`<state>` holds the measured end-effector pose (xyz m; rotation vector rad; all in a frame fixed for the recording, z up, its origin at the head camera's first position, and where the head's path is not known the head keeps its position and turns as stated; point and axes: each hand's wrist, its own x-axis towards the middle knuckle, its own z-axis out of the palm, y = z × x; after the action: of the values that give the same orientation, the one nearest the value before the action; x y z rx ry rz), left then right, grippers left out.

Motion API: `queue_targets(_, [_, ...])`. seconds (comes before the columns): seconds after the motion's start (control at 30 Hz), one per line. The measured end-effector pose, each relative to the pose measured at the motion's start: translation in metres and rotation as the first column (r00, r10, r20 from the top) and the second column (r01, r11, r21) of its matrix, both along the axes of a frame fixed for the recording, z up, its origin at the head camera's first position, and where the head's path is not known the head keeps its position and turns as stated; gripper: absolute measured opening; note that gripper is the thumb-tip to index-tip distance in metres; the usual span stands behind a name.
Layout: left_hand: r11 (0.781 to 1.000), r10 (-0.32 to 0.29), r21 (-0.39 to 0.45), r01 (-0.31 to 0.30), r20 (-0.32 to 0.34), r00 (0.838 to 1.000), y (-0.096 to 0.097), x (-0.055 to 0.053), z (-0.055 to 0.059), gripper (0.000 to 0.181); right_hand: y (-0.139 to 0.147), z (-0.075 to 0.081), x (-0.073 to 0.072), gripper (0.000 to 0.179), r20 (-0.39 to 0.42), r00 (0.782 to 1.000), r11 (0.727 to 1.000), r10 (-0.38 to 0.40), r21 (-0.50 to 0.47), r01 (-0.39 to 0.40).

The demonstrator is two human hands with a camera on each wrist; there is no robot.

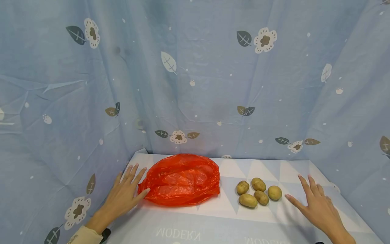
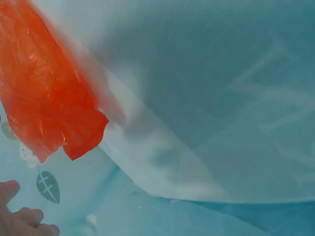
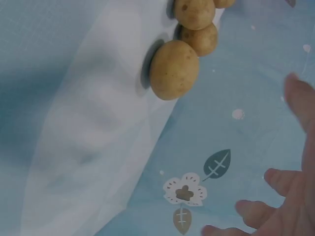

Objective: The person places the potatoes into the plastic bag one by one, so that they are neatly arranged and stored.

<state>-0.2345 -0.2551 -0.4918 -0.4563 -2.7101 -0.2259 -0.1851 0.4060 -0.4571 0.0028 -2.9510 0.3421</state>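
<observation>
A red plastic bag lies spread on the table, its mouth facing the head camera. Just left of it is my left hand, fingers spread and straight, the thumb overlapping the bag's edge in the head view. The left wrist view shows the bag's crumpled corner above the fingertips. Several potatoes sit in a loose group right of the bag. To the right of them my right hand is spread with nothing in it. In the right wrist view, the nearest potato lies apart from the fingers.
The table has a pale cover with triangles and printed lettering. Blue curtains with flowers and leaves rise behind it and along both sides. A dark band shows at the left wrist beside a beige sleeve.
</observation>
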Motion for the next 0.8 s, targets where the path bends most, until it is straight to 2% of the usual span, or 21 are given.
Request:
queue_targets(0.17, [0.996, 0.010, 0.093, -0.014, 0.041, 0.999, 0.002, -0.003, -0.002, 0.077, -0.001, 0.003, 0.000, 0.104, 0.069, 0.997, 0.999, -0.038, -0.023, 0.040])
queue_targets(0.3, [0.981, 0.000, 0.196, -0.009, 0.047, 0.999, 0.003, -0.004, -0.002, 0.072, -0.002, 0.001, -0.001, 0.101, 0.069, 0.997, 0.999, -0.046, -0.017, 0.047])
queue_targets(0.37, [0.971, -0.014, 0.239, 0.001, 0.055, 0.998, 0.003, -0.004, -0.003, 0.069, -0.002, -0.002, -0.002, 0.100, 0.063, 0.997, 0.999, -0.043, -0.016, 0.044])
queue_targets(0.53, [0.943, -0.043, 0.332, -0.006, 0.140, 0.989, 0.003, -0.006, -0.006, 0.066, -0.004, -0.006, -0.004, 0.098, 0.062, 0.997, 0.999, -0.040, -0.024, 0.042])
queue_targets(0.8, [0.886, -0.066, 0.460, -0.058, 0.249, 0.966, 0.006, -0.010, -0.009, 0.065, -0.010, -0.014, -0.008, 0.095, 0.066, 0.997, 0.999, -0.037, -0.037, 0.039])
